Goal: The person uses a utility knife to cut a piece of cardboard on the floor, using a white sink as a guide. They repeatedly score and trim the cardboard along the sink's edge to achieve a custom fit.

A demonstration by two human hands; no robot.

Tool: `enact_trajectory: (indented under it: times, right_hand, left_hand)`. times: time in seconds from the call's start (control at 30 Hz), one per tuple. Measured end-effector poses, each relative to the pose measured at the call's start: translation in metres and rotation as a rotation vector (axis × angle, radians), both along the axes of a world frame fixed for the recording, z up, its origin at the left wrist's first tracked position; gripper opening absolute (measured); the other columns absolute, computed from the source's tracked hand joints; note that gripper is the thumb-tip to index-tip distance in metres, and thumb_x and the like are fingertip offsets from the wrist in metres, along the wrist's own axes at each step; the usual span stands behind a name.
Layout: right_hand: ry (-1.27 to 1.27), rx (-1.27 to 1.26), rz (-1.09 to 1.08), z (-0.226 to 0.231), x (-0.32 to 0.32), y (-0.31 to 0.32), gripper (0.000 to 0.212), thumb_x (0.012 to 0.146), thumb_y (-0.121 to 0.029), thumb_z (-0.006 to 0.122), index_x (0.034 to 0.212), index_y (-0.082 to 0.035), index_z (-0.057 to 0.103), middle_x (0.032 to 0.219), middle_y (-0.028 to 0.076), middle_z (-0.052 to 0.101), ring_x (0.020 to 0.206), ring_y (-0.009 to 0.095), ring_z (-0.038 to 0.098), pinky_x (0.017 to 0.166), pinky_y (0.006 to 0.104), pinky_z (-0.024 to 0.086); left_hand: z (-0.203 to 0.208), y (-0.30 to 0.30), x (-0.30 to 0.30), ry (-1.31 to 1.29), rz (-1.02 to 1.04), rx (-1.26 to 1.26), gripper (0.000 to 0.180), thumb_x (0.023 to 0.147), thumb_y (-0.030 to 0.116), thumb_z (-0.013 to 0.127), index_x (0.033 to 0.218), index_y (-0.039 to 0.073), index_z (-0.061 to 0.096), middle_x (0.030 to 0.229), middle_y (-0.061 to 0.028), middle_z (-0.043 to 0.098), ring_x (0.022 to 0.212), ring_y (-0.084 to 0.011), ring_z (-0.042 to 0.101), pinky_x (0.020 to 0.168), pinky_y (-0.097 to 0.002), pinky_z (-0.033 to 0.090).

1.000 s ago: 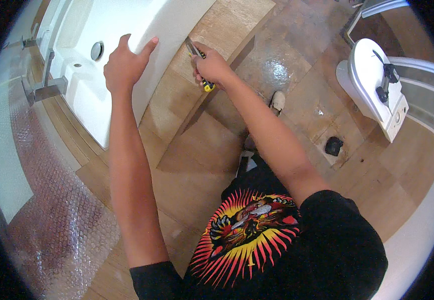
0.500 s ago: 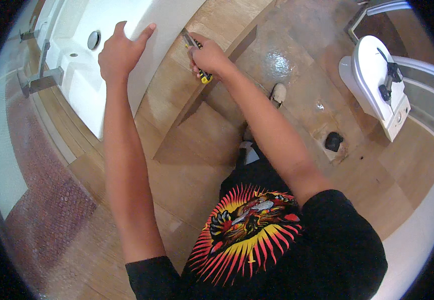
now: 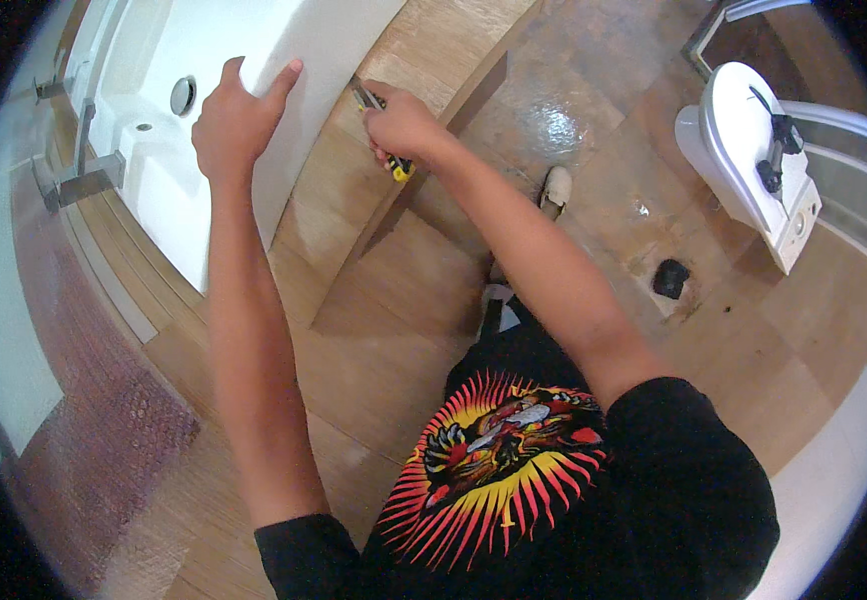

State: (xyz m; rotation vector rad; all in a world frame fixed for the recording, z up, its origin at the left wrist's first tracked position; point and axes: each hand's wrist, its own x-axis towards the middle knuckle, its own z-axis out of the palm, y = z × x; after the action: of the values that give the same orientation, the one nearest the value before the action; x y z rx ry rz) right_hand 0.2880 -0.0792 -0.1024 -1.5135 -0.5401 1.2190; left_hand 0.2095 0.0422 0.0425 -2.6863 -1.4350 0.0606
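The fingers [image 3: 384, 90] of the right hand [image 3: 409, 122] are wrapped around a yellow-and-black utility knife [image 3: 401, 171], which shows at both ends of the grip. Its long axis runs on a slant from upper left to lower right: the narrow greyish front end points up and to the left, away from the person and toward the tub's edge, while the yellow butt sticks out below the fist, back toward the person and to the right. The knife is over the tiled ledge [image 3: 439, 55], its front end close to the line where the ledge meets the white tub [image 3: 319, 70]; whether the tip touches there cannot be told.

The left hand is empty [image 3: 239, 125], thumb and forefinger spread wide apart, over the inner side of the tub; contact with the surface cannot be made out. Just left of it sits a round metal drain cap [image 3: 184, 95], and farther left a metal bracket [image 3: 92, 182].

To the right of the ledge, a light-coloured shoe [image 3: 556, 187] stands on the tiled floor [image 3: 644, 170], near a shiny patch. A black lump [image 3: 671, 279] lies beyond it. Farther right is a white toilet [image 3: 739, 100] with a black object [image 3: 776, 160] on its lid. At lower left spreads a reddish, bubbly-textured sheet [image 3: 99, 410].
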Motion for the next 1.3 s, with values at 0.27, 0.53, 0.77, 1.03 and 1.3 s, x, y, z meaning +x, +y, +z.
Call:
enact_trajectory:
  times: [0.27,0.53,0.77,1.03,1.3]
  right_hand:
    - [0.057,-0.014,0.071,0.015,0.004,-0.014,0.055,0.091,-0.006,0.045,0.145,-0.011,0.035,0.060,0.005,0.053,0.046,0.014,0.050,0.043,0.0318,0.044]
    - [0.032,-0.006,0.036,0.006,0.003,-0.008,0.049,0.093,-0.009,0.047,0.142,-0.009,0.040,0.060,0.006,0.053,0.047,0.014,0.051,0.042,0.0321,0.045]
    - [-0.125,-0.035,0.023,0.003,-0.005,0.002,0.052,0.092,-0.012,0.048,0.142,-0.008,0.039,0.061,0.009,0.057,0.047,0.017,0.055,0.048,0.0327,0.048]
    - [-0.168,-0.074,0.040,0.023,-0.003,-0.018,0.054,0.089,-0.015,0.050,0.141,-0.007,0.040,0.066,0.013,0.063,0.049,0.019,0.059,0.051,0.0352,0.050]
    - [-0.070,-0.007,0.044,0.011,-0.015,-0.025,0.052,0.089,-0.012,0.048,0.140,-0.003,0.040,0.070,0.017,0.064,0.050,0.023,0.062,0.051,0.0362,0.051]
  left_hand:
    - [-0.002,0.005,-0.005,0.017,-0.004,0.012,0.091,0.072,0.081,0.051,0.130,0.010,0.052,0.107,-0.0199,0.067,0.102,-0.0358,0.064,0.084,-0.0460,0.051]
    - [-0.002,0.005,-0.002,0.014,0.019,0.004,0.092,0.071,0.081,0.051,0.131,0.011,0.051,0.108,-0.0201,0.066,0.104,-0.0360,0.063,0.085,-0.0461,0.051]
    - [-0.002,0.011,-0.002,-0.003,-0.005,-0.019,0.098,0.070,0.083,0.050,0.136,0.011,0.047,0.113,-0.0211,0.064,0.107,-0.0370,0.062,0.088,-0.0470,0.050]
    - [-0.001,0.012,0.004,-0.010,-0.014,-0.054,0.104,0.069,0.083,0.052,0.138,0.006,0.044,0.122,-0.0227,0.060,0.115,-0.0363,0.057,0.095,-0.0474,0.046]
    - [-0.009,0.016,-0.005,-0.015,-0.032,-0.066,0.107,0.067,0.082,0.055,0.138,0.002,0.044,0.121,-0.0257,0.059,0.116,-0.0382,0.056,0.097,-0.0460,0.045]
